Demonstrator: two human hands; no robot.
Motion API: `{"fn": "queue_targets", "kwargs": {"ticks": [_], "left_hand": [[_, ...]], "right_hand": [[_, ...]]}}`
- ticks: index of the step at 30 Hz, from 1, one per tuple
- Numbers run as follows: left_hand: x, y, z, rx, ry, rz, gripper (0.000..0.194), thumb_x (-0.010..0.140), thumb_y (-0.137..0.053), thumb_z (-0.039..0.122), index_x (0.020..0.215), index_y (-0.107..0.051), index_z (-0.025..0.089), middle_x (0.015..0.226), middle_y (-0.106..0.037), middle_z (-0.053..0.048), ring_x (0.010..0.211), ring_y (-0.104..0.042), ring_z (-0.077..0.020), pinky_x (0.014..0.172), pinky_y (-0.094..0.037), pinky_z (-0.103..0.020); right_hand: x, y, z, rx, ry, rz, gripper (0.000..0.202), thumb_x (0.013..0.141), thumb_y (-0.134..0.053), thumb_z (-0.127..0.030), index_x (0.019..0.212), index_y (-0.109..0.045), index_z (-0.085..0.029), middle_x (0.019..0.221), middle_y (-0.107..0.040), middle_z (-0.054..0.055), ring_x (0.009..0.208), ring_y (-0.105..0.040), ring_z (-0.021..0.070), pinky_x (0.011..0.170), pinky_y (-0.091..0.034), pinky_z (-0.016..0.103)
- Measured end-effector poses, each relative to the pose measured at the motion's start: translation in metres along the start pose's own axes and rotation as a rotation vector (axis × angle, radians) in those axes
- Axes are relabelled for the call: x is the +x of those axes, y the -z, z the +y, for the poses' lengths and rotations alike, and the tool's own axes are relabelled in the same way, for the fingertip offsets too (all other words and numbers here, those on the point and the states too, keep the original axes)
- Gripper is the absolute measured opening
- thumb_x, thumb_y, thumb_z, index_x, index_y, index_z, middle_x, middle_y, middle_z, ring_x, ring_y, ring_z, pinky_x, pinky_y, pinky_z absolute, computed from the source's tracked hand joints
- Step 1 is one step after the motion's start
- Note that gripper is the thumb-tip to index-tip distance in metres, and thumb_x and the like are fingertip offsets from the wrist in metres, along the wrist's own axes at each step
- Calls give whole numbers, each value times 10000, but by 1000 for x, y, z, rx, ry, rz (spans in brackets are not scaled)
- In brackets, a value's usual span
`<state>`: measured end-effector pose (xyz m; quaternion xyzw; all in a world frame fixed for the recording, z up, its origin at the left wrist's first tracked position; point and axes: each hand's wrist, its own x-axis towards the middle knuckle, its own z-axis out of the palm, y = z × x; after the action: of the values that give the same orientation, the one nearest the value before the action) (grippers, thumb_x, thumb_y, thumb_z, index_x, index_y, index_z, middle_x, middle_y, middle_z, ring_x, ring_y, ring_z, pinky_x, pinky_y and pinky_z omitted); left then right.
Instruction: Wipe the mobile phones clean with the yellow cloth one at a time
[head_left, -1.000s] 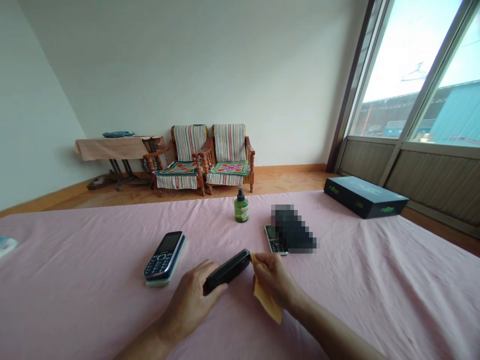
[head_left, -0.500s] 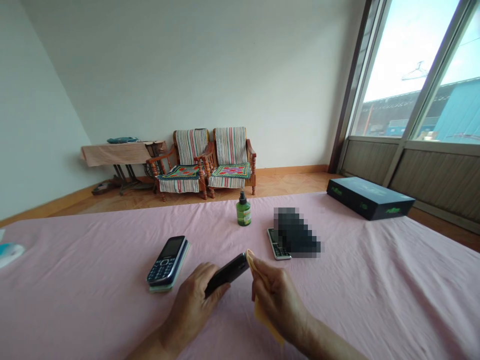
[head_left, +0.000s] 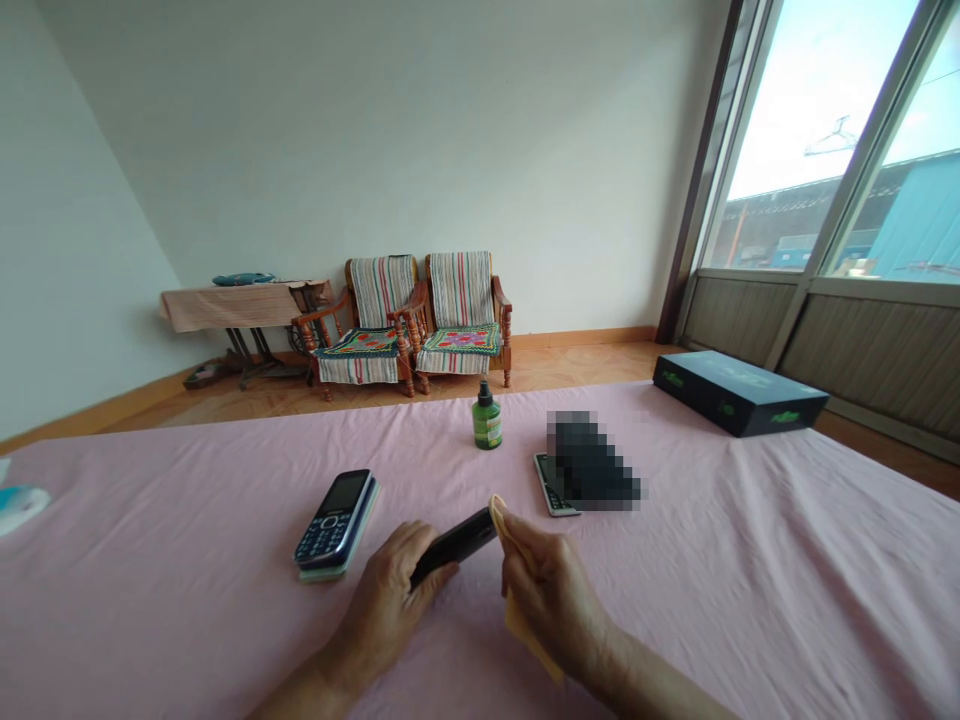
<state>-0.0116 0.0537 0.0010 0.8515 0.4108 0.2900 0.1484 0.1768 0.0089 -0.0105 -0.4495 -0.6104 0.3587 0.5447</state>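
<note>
My left hand (head_left: 386,600) grips the near end of a dark phone (head_left: 457,545), which is tilted with its far end raised to the right. My right hand (head_left: 551,585) pinches a yellow cloth (head_left: 529,635) against that far end, and the cloth hangs below the palm. To the left, a keypad phone (head_left: 335,520) lies on top of a pale flat thing, perhaps another phone. Beyond my right hand lies another keypad phone (head_left: 553,490), partly covered by a dark pixelated object (head_left: 592,460). A green bottle (head_left: 487,420) with a black top stands beyond the hands.
The pink cloth surface (head_left: 202,510) carries a black box (head_left: 739,390) at the far right and a white and blue item (head_left: 21,508) at the left edge. Two wooden armchairs (head_left: 459,300) and a covered table (head_left: 240,304) stand by the wall.
Both hands keep their grips. My right hand and the cloth have shifted very slightly upward and left at the phone's end.
</note>
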Motion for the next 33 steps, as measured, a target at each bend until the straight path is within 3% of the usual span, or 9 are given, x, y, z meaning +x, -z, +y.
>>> {"fn": "queue_targets", "kwargs": {"ticks": [5,12,16,19,22,27,33], "left_hand": [[0,0,-1,-1,8,3,198,907,-519,357,777,-516,207,772,-559,-12,751,-570,-219,658,-421,-287],[2,0,5,-4,15,-17,192,894,-528,328,749,-515,203,769,-566,-12,743,-571,-213,648,-412,-280],[1,-2,8,-10,72,-9,138,820,-604,242,710,-531,200,743,-583,1,712,-573,-198,625,-399,-260],[-2,0,13,-91,97,-41,39,788,-604,178,803,-577,203,767,-609,10,710,-582,-178,631,-410,-243],[-5,6,15,-119,63,-61,91,759,-570,124,807,-570,202,750,-603,18,684,-570,-157,615,-400,-228],[-4,9,7,1,5,-15,172,759,-562,162,618,-469,195,624,-511,33,583,-499,-135,539,-330,-231],[-1,2,6,-57,4,13,263,846,-557,252,606,-470,188,615,-501,31,563,-483,-124,525,-335,-225]], "right_hand": [[1,0,4,-88,-29,24,200,833,-379,-95,806,-571,-145,608,-459,-47,539,-464,84,484,-378,165],[1,4,2,-433,163,18,423,857,-366,-117,1236,-552,-122,773,-653,53,670,-586,152,662,-482,245],[5,12,5,-647,74,-28,487,810,-382,-71,1269,-545,-85,792,-689,106,713,-636,180,689,-477,247],[7,14,6,-689,30,-45,508,801,-388,-47,1282,-538,-107,822,-700,106,747,-651,176,702,-470,228],[7,15,8,-711,41,-49,522,808,-383,-48,1305,-522,-121,828,-701,99,758,-647,170,712,-470,228],[5,13,14,-789,94,-65,531,805,-372,-57,1318,-506,-81,778,-688,108,672,-628,172,639,-471,243],[-10,-8,12,-888,319,-171,634,741,-396,-29,1362,-451,-145,697,-671,61,514,-565,146,498,-416,211]]}}
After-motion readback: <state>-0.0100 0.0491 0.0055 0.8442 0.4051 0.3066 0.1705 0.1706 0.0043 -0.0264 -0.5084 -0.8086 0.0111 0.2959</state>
